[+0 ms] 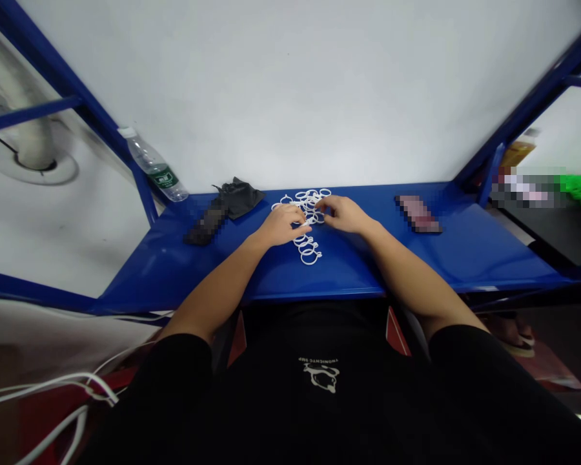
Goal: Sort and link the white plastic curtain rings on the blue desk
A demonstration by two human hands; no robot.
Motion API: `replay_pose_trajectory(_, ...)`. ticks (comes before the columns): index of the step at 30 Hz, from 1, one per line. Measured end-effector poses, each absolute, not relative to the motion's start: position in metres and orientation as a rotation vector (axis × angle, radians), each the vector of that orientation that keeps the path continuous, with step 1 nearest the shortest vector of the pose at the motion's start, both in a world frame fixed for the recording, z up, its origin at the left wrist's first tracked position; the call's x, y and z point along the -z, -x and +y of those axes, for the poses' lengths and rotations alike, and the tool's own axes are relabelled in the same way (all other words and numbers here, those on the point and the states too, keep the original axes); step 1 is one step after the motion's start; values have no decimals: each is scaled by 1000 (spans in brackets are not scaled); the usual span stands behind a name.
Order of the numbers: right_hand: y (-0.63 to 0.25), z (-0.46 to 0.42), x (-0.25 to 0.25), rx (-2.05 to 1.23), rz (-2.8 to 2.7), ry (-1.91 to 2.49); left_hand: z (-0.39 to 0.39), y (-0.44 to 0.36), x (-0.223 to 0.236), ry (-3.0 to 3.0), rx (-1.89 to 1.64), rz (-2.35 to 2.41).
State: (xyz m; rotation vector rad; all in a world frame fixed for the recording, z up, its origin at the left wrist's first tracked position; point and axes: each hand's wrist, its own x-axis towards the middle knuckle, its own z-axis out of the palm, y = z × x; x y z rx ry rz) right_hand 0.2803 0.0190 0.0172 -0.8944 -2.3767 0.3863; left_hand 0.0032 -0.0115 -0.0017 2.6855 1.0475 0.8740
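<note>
White curtain rings (pixel 310 257) with small eyelets lie on the blue tabletop. Several form an overlapping row towards the front edge, and a looser pile (pixel 325 192) sits behind them. My left hand (pixel 284 223) is closed at the left of the pile, with a white ring apparently pinched between thumb and fingers; the fingers partly hide it. From the right, my right hand (pixel 345 214) reaches over the pile, fingers curved and thumb apart. Its fingertips are at the rings, touching or just above them, and nothing is visibly gripped.
Left of the rings lie a black cloth pouch (pixel 242 197) and a dark blurred object (pixel 206 226). A plastic bottle (pixel 157 169) leans by the left post. A phone-like blurred object (pixel 418 214) lies to the right. Blue frame posts and a white wall (pixel 290 97) bound the table.
</note>
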Motion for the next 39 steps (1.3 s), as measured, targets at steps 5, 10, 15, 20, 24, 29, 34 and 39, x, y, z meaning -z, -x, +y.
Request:
replay_pose_trajectory(5, -288, 33, -7, -407, -2506, 1002, -15, -6, 2, -2674, -798, 1001)
replay_pose_trajectory(10, -278, 32, 5, -441, -2497, 960, -9, -2, 4, -2667, -851, 1102)
replay_pose_trajectory(15, -271, 24, 3, -562, -2320, 787, -8, 0, 6, -2618, -915, 1221)
replay_pose_trajectory(20, -256, 7, 2, -842, -2165, 642, -8, -2, 6, -2652, -922, 1089)
replay_pose_trajectory(24, -250, -1, 2, -928, -2159, 641, -5, -2, 8, -2699, -830, 1055)
replay_pose_trajectory(29, -251, 0, -1, -799, -2166, 707, -4, -2, 8, -2721, -856, 1045)
replay_pose_trajectory(34, -249, 1, -1, -741, -2158, 738, -10, -7, 4, -2725, -853, 1048)
replay_pose_trajectory(39, -248, 3, 0, -695, -2154, 739, -15, -12, 0, -2747, -834, 1027)
